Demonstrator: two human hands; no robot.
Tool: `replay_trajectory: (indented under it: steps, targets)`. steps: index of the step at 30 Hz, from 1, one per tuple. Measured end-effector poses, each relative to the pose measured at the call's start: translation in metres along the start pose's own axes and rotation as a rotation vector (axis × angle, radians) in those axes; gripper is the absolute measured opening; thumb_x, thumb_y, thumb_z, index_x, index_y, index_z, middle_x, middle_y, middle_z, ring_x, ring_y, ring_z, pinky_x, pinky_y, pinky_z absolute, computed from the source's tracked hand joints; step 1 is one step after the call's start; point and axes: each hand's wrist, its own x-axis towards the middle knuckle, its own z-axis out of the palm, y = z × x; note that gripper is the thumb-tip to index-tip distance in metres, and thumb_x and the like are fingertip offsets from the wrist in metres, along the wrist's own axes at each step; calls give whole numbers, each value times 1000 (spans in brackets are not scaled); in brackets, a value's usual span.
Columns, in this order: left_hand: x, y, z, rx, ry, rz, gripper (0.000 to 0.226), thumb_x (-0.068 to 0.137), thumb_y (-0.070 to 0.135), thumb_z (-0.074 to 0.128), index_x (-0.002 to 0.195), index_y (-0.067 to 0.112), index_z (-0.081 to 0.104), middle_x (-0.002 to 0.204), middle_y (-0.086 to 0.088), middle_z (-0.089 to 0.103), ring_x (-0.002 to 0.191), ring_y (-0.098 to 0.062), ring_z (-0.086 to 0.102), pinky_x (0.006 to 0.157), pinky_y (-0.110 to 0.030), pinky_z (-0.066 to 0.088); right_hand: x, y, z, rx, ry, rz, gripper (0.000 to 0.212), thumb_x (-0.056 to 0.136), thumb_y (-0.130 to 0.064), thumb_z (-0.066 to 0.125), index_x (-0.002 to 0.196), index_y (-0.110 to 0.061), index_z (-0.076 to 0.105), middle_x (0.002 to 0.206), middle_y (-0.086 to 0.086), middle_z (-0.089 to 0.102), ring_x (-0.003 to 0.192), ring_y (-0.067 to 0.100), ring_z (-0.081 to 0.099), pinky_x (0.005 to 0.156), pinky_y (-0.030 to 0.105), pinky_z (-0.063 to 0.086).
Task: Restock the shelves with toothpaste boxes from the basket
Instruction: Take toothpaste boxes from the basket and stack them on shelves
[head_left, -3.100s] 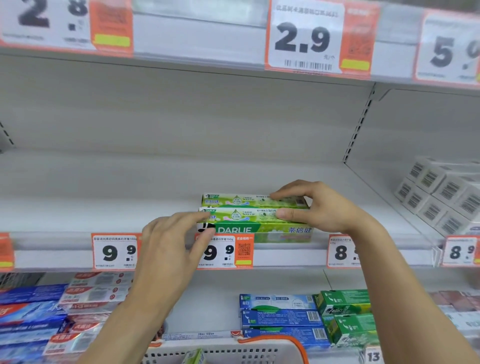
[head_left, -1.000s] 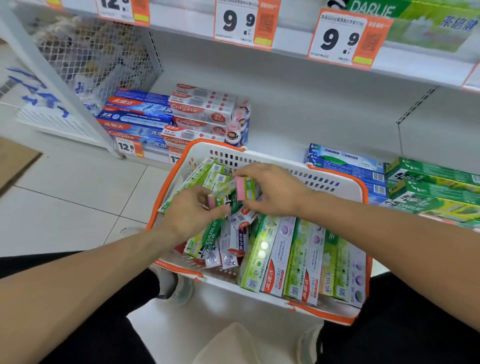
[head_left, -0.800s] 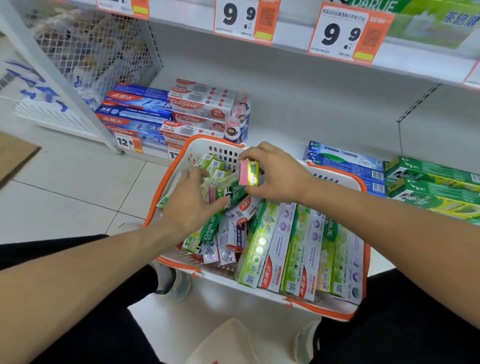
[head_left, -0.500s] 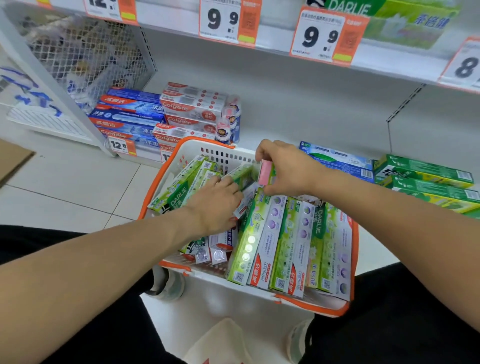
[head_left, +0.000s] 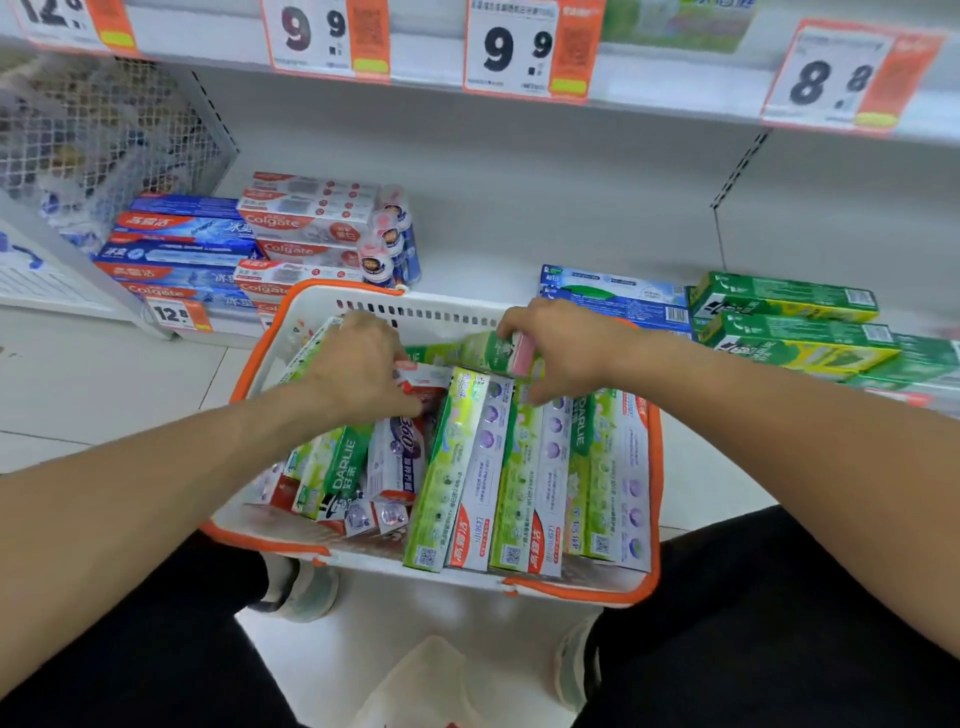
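Note:
A white basket with an orange rim (head_left: 655, 467) stands on the floor in front of me, holding several toothpaste boxes (head_left: 467, 467), mostly green and white. My right hand (head_left: 566, 353) grips a green box with a pink end (head_left: 478, 353) lying crosswise near the basket's far wall. My left hand (head_left: 358, 369) reaches down among the boxes on the basket's left side, fingers curled over a red and white box (head_left: 423, 382); whether it grips that box is hidden.
The bottom shelf (head_left: 493, 260) behind the basket carries Colgate boxes (head_left: 249, 244) at left, blue boxes (head_left: 613, 299) and green Darlie boxes (head_left: 789, 322) at right. Price tags (head_left: 530, 49) hang from the shelf above. A wire rack (head_left: 104, 140) stands far left. My knees flank the basket.
I turned from the upper shelf down to the basket. My right hand lifted the pink-ended box and shifted it right; my left hand dug deeper among the boxes on the left.

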Motion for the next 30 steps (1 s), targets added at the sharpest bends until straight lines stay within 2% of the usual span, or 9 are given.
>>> replay_trajectory:
  steps: [2, 4, 7, 10, 13, 16, 22, 26, 30]
  targets:
    - [-12, -5, -27, -224, -19, -78, 54, 64, 51, 78, 107, 20, 72, 83, -9, 74, 70, -7, 62, 60, -19, 50, 4, 0, -2, 35, 23, 1, 78, 69, -26, 87, 136, -23, 48, 114, 2, 51, 104, 22, 52, 85, 34, 49]
    - [-24, -11, -48, -433, -85, -120, 37, 73, 34, 85, 104, 19, 71, 70, -7, 70, 51, -4, 61, 49, -18, 50, 9, -3, -4, 63, 41, -12, 71, 72, -27, 85, 134, -23, 51, 108, -2, 50, 104, 21, 53, 81, 31, 46]
    - [-40, -18, -58, -689, -136, -169, 37, 74, 27, 86, 104, 10, 73, 82, -13, 73, 70, -26, 73, 67, -39, 63, 14, -9, -4, 21, 20, -31, 72, 76, -35, 82, 138, -24, 48, 118, 3, 49, 111, 23, 52, 84, 29, 43]
    - [-46, -21, -59, -808, -43, -248, 27, 79, 25, 81, 94, 4, 73, 72, 10, 72, 69, -19, 73, 69, -38, 63, 14, -20, -6, -47, 117, -45, 73, 78, -35, 78, 142, -24, 44, 131, 8, 41, 115, 27, 50, 94, 39, 49]
    - [-52, -29, -72, -1010, 59, -338, 32, 82, 28, 78, 95, 0, 71, 84, -1, 78, 79, -22, 76, 72, -39, 63, 12, -36, -13, -7, 303, -173, 45, 81, -25, 72, 123, -19, 58, 115, 3, 51, 102, 21, 52, 86, 34, 48]
    - [-58, -41, -86, -1210, 181, -411, 35, 85, 30, 75, 99, -2, 68, 87, -9, 78, 85, -24, 75, 68, -39, 63, 12, -46, -3, 24, 161, -202, 31, 81, -25, 72, 110, -18, 65, 101, 0, 64, 88, 16, 58, 80, 32, 51]
    - [-64, -61, -92, -1483, 319, -430, 37, 87, 35, 71, 111, 8, 65, 96, -6, 76, 85, -19, 75, 61, -33, 62, 20, -56, 29, -362, -29, -227, 74, 84, -34, 72, 148, -19, 36, 125, 7, 59, 109, 29, 60, 89, 43, 53]
    - [-70, -70, -83, -1510, 339, -434, 28, 88, 33, 71, 104, 10, 66, 91, -4, 77, 81, -18, 75, 56, -28, 60, 23, -71, 36, -685, -29, -300, 46, 89, -25, 69, 131, -17, 54, 120, 7, 62, 113, 28, 55, 86, 41, 53]
    - [-74, -77, -74, -1495, 357, -441, 34, 86, 33, 72, 110, 10, 63, 87, -1, 77, 79, -16, 75, 54, -28, 59, 30, -82, 45, -772, 34, -478, 31, 89, -26, 67, 120, -23, 66, 128, -1, 60, 121, 24, 40, 90, 37, 35]
